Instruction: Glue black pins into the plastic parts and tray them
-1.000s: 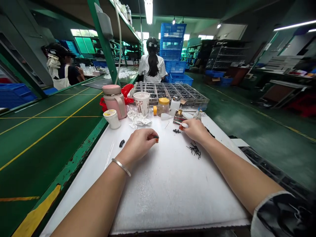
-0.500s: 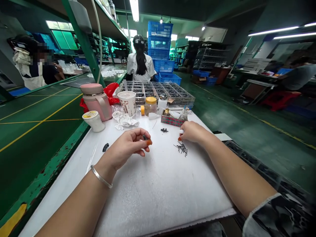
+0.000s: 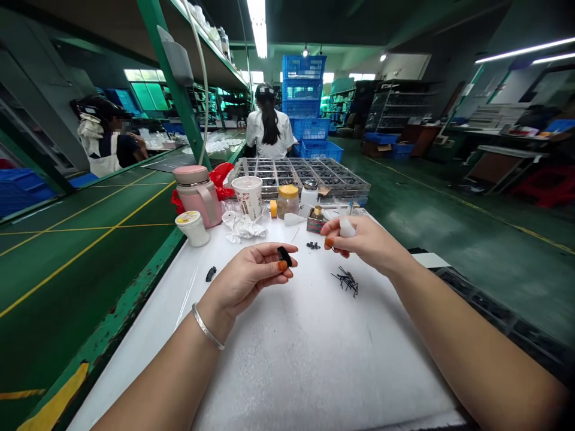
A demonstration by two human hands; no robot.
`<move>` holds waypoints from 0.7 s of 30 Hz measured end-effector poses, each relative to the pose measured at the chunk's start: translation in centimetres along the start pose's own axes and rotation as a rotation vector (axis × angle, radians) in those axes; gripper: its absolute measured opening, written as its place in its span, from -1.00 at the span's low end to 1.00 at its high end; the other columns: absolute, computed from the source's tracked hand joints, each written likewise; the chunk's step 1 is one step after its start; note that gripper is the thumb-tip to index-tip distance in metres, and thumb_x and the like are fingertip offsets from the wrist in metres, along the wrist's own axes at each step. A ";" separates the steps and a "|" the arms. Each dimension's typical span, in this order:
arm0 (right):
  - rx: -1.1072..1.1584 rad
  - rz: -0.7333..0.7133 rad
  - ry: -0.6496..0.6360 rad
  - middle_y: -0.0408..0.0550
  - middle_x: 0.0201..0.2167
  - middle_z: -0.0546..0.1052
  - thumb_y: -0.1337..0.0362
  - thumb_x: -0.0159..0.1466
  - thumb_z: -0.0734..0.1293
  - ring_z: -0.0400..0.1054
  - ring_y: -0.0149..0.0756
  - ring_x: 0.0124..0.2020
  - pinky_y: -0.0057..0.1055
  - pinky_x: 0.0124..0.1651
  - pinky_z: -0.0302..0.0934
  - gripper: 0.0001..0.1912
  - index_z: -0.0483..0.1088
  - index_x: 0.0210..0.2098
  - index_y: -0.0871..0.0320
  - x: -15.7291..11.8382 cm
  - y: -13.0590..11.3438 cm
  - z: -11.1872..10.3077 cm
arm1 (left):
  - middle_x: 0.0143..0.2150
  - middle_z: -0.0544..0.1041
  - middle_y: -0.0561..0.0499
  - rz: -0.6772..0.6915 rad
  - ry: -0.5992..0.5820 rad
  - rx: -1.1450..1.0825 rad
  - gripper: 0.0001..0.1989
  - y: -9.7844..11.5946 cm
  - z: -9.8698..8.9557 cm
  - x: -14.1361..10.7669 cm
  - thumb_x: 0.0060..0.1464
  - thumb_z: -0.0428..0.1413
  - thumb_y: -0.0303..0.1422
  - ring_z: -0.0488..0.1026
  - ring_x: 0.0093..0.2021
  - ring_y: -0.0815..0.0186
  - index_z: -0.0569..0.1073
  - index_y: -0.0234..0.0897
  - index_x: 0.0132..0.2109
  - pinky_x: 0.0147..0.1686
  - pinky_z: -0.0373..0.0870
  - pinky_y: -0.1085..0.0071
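My left hand (image 3: pixel 256 272) is closed on a small black part (image 3: pixel 284 257), pinched between thumb and fingers above the white table (image 3: pixel 287 359). To its right, my right hand (image 3: pixel 354 239) is closed around a small whitish object (image 3: pixel 347 227); its fingertips are pressed together, and anything thin between them is too small to tell. Below my right hand lies a loose pile of thin black pins (image 3: pixel 347 281). A cluster of small dark pieces (image 3: pixel 313 245) sits between the hands, farther back. Another black part (image 3: pixel 211 274) rests left of my left hand.
Behind the hands stand a pink thermos (image 3: pixel 197 194), a white tub (image 3: pixel 193 227), a paper cup (image 3: pixel 248 196), a yellow-lidded jar (image 3: pixel 288 202), a white bottle (image 3: pixel 309 196) and crumpled tissue (image 3: pixel 242 226). A compartment tray (image 3: pixel 323 179) stands beyond. Two people sit farther off.
My right hand has lifted from beside the pins and come nearer my left hand. The black part in my left hand now shows more clearly. The whole view has shifted.
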State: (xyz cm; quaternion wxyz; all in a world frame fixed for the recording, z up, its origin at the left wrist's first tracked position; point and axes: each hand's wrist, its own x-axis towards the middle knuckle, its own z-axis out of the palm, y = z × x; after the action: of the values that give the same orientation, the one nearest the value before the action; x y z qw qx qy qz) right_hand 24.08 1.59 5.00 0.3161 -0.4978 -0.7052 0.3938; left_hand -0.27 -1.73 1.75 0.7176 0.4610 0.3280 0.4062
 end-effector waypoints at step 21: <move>0.118 -0.474 0.092 -0.12 -0.39 0.47 0.34 0.24 0.36 0.34 -0.35 -0.32 -0.39 -0.21 0.21 -0.88 0.40 -0.44 0.17 -2.9 -2.1 4.8 | -0.32 0.53 -0.05 -0.075 -0.077 -0.120 -0.79 -1.2 0.5 0.5 -0.09 0.33 -0.47 0.49 -0.37 0.40 0.55 -0.37 -0.24 -0.31 0.49 0.56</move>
State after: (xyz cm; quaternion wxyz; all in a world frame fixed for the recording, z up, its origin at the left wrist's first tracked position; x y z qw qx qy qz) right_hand 20.00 -2.69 4.34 0.4599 -0.3162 -0.7629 0.3263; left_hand 0.71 -1.83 0.78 0.7706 0.4198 0.2924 0.3801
